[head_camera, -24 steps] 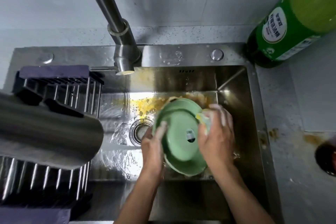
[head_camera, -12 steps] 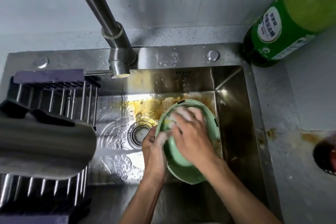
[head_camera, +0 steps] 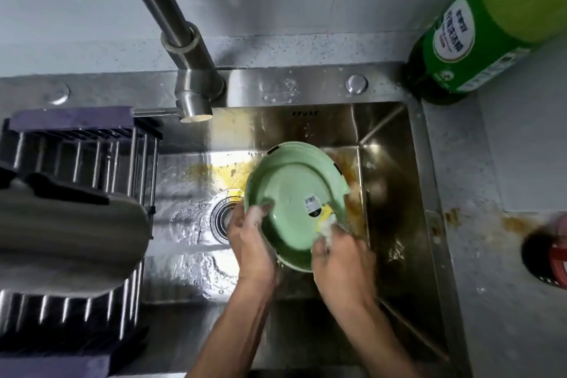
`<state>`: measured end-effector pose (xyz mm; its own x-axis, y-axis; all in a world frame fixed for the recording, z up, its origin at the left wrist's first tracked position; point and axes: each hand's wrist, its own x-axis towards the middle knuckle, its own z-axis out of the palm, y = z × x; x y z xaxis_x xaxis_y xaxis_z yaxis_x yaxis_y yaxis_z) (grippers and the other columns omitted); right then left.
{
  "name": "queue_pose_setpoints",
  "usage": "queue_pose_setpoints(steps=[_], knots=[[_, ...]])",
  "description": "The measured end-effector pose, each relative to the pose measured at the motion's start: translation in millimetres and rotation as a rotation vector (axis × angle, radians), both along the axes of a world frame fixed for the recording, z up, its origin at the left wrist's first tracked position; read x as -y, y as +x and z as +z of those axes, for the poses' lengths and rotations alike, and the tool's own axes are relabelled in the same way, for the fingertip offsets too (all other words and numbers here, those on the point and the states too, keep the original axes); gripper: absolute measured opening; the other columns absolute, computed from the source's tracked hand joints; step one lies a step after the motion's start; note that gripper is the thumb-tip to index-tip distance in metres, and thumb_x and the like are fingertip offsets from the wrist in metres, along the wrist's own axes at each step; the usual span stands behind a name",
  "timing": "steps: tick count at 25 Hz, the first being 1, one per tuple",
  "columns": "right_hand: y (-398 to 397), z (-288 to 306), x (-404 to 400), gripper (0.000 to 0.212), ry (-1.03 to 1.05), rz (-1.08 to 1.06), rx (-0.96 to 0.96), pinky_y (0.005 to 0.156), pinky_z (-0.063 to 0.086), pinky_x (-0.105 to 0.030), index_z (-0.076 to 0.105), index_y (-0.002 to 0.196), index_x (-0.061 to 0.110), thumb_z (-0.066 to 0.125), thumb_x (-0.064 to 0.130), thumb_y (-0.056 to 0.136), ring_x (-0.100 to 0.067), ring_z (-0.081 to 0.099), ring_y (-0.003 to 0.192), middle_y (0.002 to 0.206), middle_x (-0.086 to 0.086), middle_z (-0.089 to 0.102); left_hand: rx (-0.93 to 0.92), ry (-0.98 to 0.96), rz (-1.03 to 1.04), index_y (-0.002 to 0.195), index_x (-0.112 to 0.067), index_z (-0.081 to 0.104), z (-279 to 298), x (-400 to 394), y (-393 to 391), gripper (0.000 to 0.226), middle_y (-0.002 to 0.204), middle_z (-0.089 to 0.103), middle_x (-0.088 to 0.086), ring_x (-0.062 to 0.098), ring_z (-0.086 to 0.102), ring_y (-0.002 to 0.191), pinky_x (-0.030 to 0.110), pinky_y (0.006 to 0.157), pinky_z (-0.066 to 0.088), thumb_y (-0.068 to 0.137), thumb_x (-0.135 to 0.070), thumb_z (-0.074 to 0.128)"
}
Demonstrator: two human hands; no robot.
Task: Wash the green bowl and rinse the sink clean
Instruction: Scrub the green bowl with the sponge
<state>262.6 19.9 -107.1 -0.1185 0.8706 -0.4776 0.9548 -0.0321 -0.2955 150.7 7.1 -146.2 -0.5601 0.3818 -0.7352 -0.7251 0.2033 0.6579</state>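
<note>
The green bowl [head_camera: 291,187] is held tilted over the steel sink [head_camera: 395,193], its underside with a small label facing me. My left hand [head_camera: 250,239] grips the bowl's lower left rim, soapy fingers on the base. My right hand [head_camera: 340,258] presses a foamy yellow sponge [head_camera: 326,219] against the bowl's lower right edge. Yellow-orange food residue [head_camera: 221,172] stains the sink floor behind the bowl and along the right wall. The drain [head_camera: 222,218] lies just left of my left hand.
The steel faucet [head_camera: 190,86] reaches over the sink's back, no water visibly running. A dish rack [head_camera: 82,144] with a steel pot [head_camera: 61,236] fills the sink's left side. A green detergent bottle [head_camera: 478,27] stands at back right. A dark round object [head_camera: 546,252] and stains sit on the right counter.
My right hand slid from the top of the bowl's underside down to its lower right edge, uncovering the base and label. The left hand kept its grip.
</note>
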Motion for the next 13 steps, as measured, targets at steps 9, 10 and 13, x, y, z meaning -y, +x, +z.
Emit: queue_pose_setpoints(steps=[9,10,13], knots=[[-11,-25,-17,0.048,0.235,0.199,-0.287,0.105,0.042,-0.046,0.068,0.120,0.009,0.036,0.031,0.091,-0.033,0.045,0.120,0.140,-0.013,0.053,0.129,0.079,0.049,0.102,-0.005,0.072,8,-8,15,0.031,0.095,0.071,0.018,0.032,0.068,0.086,0.038,0.082,0.052,0.081,-0.023,0.058],[-11,-24,-19,0.048,0.207,0.225,-0.304,0.109,0.039,-0.044,0.066,0.123,0.010,0.036,0.027,0.090,-0.032,0.043,0.123,0.143,-0.010,0.051,0.098,0.073,0.028,0.101,-0.005,0.072,7,-5,15,0.028,0.093,0.072,0.017,0.031,0.068,0.085,0.037,0.080,0.053,0.081,-0.020,0.058],[-26,-28,-61,0.043,0.164,0.162,-0.381,0.114,0.029,-0.037,0.065,0.128,0.012,0.043,0.011,0.091,-0.030,0.039,0.129,0.142,-0.005,0.053,0.009,0.045,-0.024,0.099,-0.001,0.068,9,-2,20,0.022,0.079,0.074,0.009,0.023,0.069,0.071,0.028,0.062,0.056,0.080,-0.010,0.061]])
